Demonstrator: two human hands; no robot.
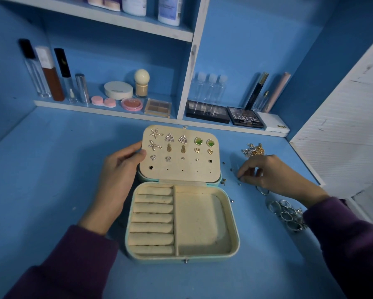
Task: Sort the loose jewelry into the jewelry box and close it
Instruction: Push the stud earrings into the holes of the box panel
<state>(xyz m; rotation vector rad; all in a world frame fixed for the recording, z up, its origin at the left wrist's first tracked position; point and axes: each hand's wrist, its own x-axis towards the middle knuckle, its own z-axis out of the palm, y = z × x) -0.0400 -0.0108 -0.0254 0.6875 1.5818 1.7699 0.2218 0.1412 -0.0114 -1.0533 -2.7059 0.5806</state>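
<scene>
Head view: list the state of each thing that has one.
Mint-green jewelry box with cream lining: open, lid raised.
Cream earring panel in lid: studs in upper rows, bottom row empty.
Cream ring rolls: empty.
Left hand: grips the panel's left edge.
Right hand: fingers on small loose pieces; grip unclear.
Silver rings pile: loose on blue table.
Gold-and-silver chain tangle: loose on table.

Lining of the jewelry box [200, 221] looks like soft matt cream cloth. The rings [288, 214] at lower right are shiny silver metal, and the desk [52, 169] is matt blue paint.
</scene>
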